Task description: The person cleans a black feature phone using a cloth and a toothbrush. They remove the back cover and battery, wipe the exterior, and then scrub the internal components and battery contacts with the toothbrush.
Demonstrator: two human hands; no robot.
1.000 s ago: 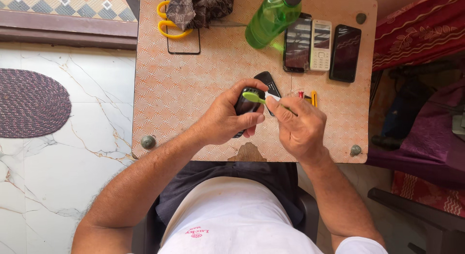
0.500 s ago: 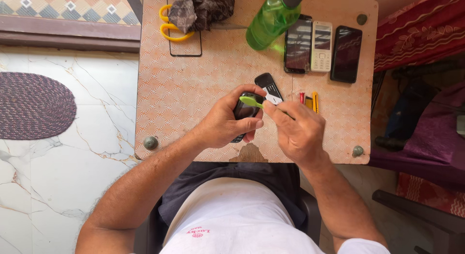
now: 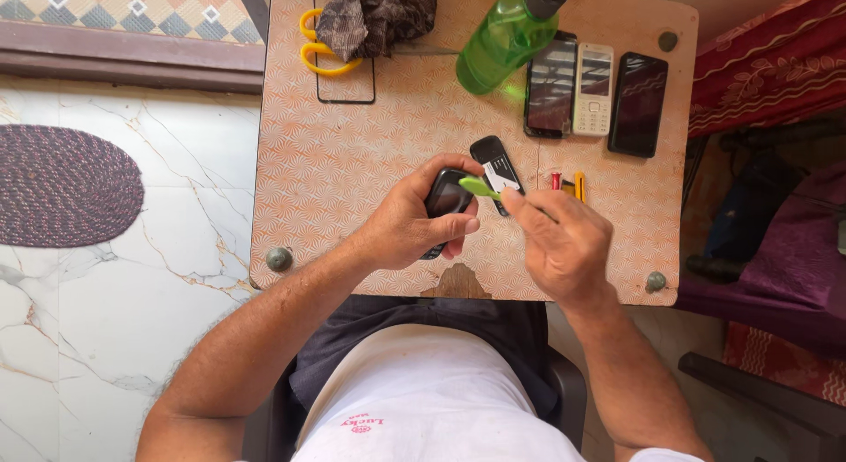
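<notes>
Black handset [image 3: 445, 202] is gripped in the left hand [image 3: 414, 219] near the tabletop's [image 3: 335, 162] front edge; the right hand [image 3: 560, 242], closed on a green tool [image 3: 480, 188], has drawn slightly rightward. Beyond lie a black cover [image 3: 496, 162], three glossy phones [image 3: 595, 90] and a green bottle [image 3: 502, 43].

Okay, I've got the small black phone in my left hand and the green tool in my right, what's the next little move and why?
Probably draw the green tool's tip down along the edge of the small black phone. The left hand already grips the phone above the table, and the right hand holds the tip right at its upper edge, so a short stroke looks like all that's needed.
</notes>
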